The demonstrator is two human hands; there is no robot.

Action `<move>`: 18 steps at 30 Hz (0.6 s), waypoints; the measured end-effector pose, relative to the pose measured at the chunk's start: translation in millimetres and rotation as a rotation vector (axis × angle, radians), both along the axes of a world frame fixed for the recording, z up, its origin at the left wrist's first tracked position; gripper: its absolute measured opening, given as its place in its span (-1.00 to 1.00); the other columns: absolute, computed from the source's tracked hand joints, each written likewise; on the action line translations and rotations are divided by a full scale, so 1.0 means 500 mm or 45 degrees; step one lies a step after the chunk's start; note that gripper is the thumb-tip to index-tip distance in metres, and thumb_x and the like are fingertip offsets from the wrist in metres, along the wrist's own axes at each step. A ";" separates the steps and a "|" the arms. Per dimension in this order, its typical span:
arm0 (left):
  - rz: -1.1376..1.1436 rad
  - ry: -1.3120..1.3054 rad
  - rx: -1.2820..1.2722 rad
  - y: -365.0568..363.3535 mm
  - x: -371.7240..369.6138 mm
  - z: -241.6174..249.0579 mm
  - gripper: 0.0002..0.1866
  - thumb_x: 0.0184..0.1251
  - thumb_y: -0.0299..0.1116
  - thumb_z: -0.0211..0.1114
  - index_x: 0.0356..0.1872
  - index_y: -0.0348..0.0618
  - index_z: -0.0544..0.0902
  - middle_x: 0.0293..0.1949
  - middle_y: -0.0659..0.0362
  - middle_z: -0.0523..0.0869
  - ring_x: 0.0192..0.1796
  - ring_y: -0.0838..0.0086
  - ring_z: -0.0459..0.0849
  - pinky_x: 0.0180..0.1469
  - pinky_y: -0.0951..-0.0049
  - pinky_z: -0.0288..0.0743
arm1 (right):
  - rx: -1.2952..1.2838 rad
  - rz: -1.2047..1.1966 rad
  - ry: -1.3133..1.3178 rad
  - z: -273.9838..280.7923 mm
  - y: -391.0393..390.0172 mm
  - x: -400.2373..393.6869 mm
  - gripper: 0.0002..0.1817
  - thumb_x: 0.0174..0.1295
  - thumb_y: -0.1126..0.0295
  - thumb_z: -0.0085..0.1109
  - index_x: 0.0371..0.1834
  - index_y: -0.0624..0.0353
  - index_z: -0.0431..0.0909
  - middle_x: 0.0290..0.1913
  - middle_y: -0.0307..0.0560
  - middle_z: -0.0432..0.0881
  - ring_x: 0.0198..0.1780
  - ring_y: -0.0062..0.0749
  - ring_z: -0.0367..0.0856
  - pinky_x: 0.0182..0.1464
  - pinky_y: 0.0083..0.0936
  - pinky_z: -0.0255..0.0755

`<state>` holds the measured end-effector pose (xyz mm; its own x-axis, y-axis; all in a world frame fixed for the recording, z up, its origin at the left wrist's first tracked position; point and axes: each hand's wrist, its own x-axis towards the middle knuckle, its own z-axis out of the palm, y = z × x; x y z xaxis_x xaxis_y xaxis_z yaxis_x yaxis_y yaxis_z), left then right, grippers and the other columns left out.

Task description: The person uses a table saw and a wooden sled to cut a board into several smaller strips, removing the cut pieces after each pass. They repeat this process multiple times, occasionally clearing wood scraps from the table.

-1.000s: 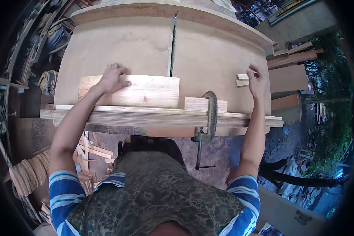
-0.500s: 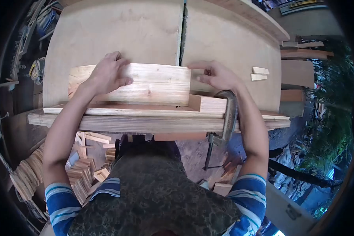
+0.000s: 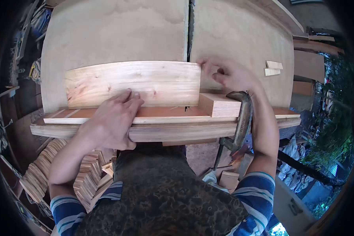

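Board (image 3: 133, 82) lies long axis left-right; left hand (image 3: 112, 122) flat on it, right hand's (image 3: 228, 74) grip seemingly pinching its end.

Work surface: a large plywood table top (image 3: 114, 35), pale and dusty, with a narrow dark slot (image 3: 190, 27) running away from the viewer near its middle. A wooden rail (image 3: 177, 131) runs along the near edge, fixed by a metal C-clamp (image 3: 240, 126) on the right. Two small wood offcuts (image 3: 273, 68) lie on the top at far right. Below the table on the left, stacks of cut wood pieces (image 3: 43, 173) stand on the ground. Loose blocks (image 3: 229, 179) lie on the bare earth floor under the clamp. Green foliage (image 3: 334, 118) shows at right; the setting is open-air, in daylight. Boards (image 3: 316, 43) lie beyond the table's far right corner.
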<state>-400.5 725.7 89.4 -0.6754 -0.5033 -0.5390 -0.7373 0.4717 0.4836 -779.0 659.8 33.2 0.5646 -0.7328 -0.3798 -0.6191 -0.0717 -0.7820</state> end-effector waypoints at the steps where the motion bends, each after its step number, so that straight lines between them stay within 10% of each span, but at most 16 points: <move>1: -0.042 0.027 -0.040 -0.001 0.001 -0.003 0.11 -0.30 -0.17 0.73 0.38 -0.44 0.40 0.41 -0.28 0.50 0.54 -0.19 0.38 0.62 0.02 0.26 | 0.012 -0.061 -0.049 -0.009 0.000 -0.007 -0.55 0.19 0.75 -0.01 0.11 0.17 0.62 0.36 -0.09 0.65 -0.22 -0.50 0.61 -0.15 -0.49 0.56; 5: -0.120 0.000 -0.044 -0.009 -0.005 0.007 -0.09 -0.30 -0.19 0.69 0.20 -0.40 0.55 0.20 -0.23 0.60 0.36 -0.16 0.53 0.55 0.04 0.34 | 0.304 -0.421 -0.214 0.060 0.009 -0.024 -0.56 0.28 0.68 0.09 0.25 0.21 0.57 0.35 -0.01 0.67 -0.13 -0.53 0.61 0.02 -0.51 0.54; 11: -0.024 0.057 -0.150 0.020 0.011 0.009 -0.19 -0.20 -0.23 0.63 0.20 -0.36 0.58 0.10 -0.23 0.60 0.30 -0.12 0.57 0.42 0.05 0.46 | -0.832 -0.905 -0.656 0.248 0.289 0.016 -0.61 0.32 0.34 0.38 0.14 0.31 0.65 -0.01 0.22 0.79 -0.17 -0.37 0.70 -0.08 -0.39 0.58; 14: -0.028 -0.003 -0.117 0.025 0.014 0.007 -0.12 -0.16 -0.22 0.61 0.30 -0.38 0.55 0.12 -0.25 0.64 0.23 -0.15 0.63 0.35 0.09 0.55 | -0.740 -0.564 -1.010 0.236 0.476 0.152 -0.73 0.26 0.36 0.49 -0.07 0.26 0.71 -0.23 0.11 0.84 -0.23 -0.31 0.79 -0.18 -0.37 0.63; 18: 0.010 -0.010 -0.052 0.028 0.012 -0.021 -0.04 -0.15 -0.25 0.57 0.41 -0.42 0.46 0.17 -0.30 0.68 0.22 -0.08 0.69 0.35 0.11 0.57 | -0.129 -0.670 -0.760 0.029 0.648 0.305 -0.84 0.38 0.55 0.31 -0.03 0.27 0.76 -0.03 -0.07 0.85 -0.09 -0.44 0.78 -0.02 -0.46 0.63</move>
